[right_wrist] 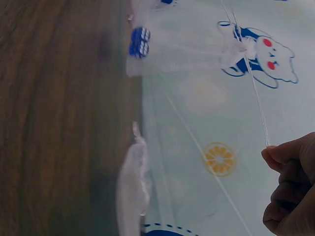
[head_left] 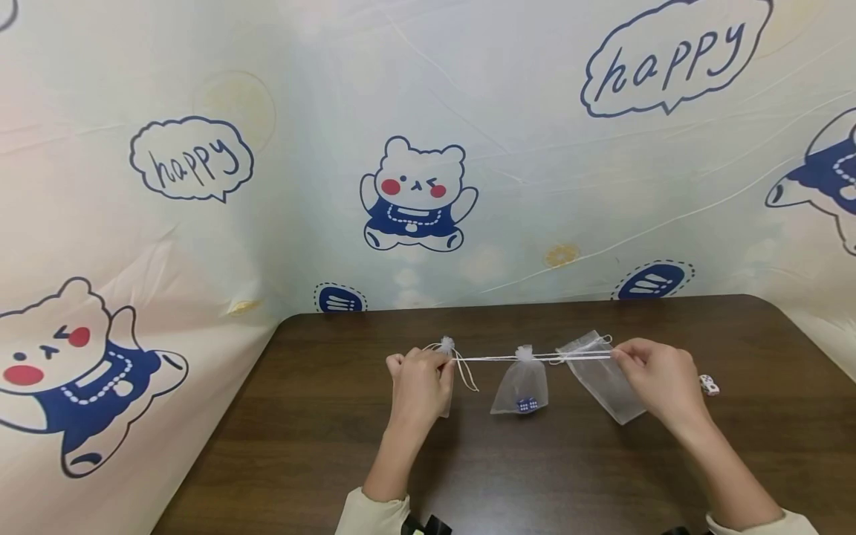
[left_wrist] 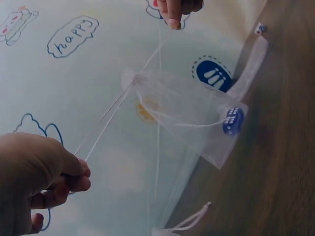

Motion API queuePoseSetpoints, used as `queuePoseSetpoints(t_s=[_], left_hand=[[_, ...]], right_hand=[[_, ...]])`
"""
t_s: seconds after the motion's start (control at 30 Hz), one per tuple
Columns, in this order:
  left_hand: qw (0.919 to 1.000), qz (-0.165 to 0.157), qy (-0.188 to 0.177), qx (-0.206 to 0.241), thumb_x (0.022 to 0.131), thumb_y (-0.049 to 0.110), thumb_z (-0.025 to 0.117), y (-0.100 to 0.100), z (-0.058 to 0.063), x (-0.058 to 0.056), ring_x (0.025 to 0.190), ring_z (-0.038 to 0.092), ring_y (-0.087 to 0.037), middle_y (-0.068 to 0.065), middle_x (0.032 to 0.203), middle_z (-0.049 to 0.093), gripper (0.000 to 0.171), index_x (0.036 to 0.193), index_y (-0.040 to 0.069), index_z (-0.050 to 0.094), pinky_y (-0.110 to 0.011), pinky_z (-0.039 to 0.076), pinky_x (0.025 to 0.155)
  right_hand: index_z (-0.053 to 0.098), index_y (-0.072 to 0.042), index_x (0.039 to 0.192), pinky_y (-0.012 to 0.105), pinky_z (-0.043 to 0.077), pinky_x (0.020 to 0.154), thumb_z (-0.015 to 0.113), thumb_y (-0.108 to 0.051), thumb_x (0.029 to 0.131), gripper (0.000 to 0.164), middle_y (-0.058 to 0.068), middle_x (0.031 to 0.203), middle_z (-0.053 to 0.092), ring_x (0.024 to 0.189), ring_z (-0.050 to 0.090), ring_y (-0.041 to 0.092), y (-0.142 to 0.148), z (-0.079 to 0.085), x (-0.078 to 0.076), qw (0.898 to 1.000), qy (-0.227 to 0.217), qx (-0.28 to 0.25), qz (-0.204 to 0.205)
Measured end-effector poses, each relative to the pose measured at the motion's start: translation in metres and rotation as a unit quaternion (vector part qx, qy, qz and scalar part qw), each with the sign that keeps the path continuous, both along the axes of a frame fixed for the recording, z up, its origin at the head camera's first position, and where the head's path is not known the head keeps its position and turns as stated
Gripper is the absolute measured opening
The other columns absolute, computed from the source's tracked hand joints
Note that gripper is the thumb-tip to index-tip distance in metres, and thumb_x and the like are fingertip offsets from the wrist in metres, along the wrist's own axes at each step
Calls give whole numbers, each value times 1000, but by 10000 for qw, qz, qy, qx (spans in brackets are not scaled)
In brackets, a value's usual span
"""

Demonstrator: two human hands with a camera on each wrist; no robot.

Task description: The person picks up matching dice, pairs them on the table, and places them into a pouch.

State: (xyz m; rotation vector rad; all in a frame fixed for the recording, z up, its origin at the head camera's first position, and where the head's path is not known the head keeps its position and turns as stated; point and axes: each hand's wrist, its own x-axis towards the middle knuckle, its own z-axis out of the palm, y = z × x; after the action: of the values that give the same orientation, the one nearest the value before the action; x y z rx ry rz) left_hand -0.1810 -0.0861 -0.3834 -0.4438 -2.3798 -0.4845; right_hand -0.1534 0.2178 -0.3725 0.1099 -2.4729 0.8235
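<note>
A small sheer white drawstring bag (head_left: 510, 388) hangs between my hands, its neck gathered tight. Blue dice (head_left: 527, 405) with white dots lie at its bottom, showing through the mesh. My left hand (head_left: 418, 383) pinches the white drawstring (head_left: 483, 360) on the left side of the neck. On the other side my right hand (head_left: 663, 377) pinches the drawstring between thumb and forefinger. The cords run taut and nearly level from hand to hand. In the right wrist view the thumb and fingertip meet on the cord end (right_wrist: 266, 140).
Partly behind my left hand lies another gathered mesh bag (head_left: 446, 344) with loose cords. A flat mesh bag (head_left: 605, 383) lies beside my right hand on the brown table (head_left: 287, 446). White dice (head_left: 709, 385) are right of that hand. A printed cloth (head_left: 521, 186) rises behind the table.
</note>
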Motion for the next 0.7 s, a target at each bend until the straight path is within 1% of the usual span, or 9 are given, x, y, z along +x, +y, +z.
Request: queuePoseSetpoints(t_s=[0.17,0.27,0.43,0.53,0.63,0.7], left_hand=[[9996,111,-236,-65,76,12,74,0,-11,-10,66,54,-18,2,71,67,7,70,12,71,-42,27,68],[9993,164,-343,-56,77,11,73,0,-15,-14,65,53,-19,1,68,66,10,68,12,70,-43,27,69],[9982,307,-509,-49,80,13,71,2,-18,-21,64,53,-20,0,67,66,9,71,12,71,-43,27,70],[9978,363,-552,57,81,13,70,4,-19,-25,64,52,-20,0,67,66,9,73,11,73,-42,26,70],[9979,388,-507,117,81,14,71,9,-20,-29,64,52,-19,1,67,66,9,73,11,73,-41,26,70],[9981,378,-468,100,81,15,71,13,-21,-30,64,53,-19,1,67,66,10,72,11,73,-41,27,70]], right_hand=[[70,0,79,30,31,44,67,-7,82,8,1,60,62,47,40,12,-3,-9,-11,10000,8,50,18],[70,0,80,31,32,44,67,-7,82,9,3,60,62,47,41,13,-5,-12,-16,10000,-9,-15,-1],[70,2,81,33,34,46,67,-7,82,9,9,66,65,48,44,14,-9,-19,-23,10000,-53,-51,-61],[70,1,82,34,34,46,67,-7,82,9,10,67,66,49,45,17,-13,-25,-30,9998,-79,-117,-137],[71,0,82,37,38,49,66,-9,82,10,10,69,67,54,52,22,-20,-32,-35,9996,-123,-188,-191],[71,-1,82,40,40,51,66,-10,83,11,10,70,67,57,56,25,-24,-37,-39,9996,-148,-190,-146]])
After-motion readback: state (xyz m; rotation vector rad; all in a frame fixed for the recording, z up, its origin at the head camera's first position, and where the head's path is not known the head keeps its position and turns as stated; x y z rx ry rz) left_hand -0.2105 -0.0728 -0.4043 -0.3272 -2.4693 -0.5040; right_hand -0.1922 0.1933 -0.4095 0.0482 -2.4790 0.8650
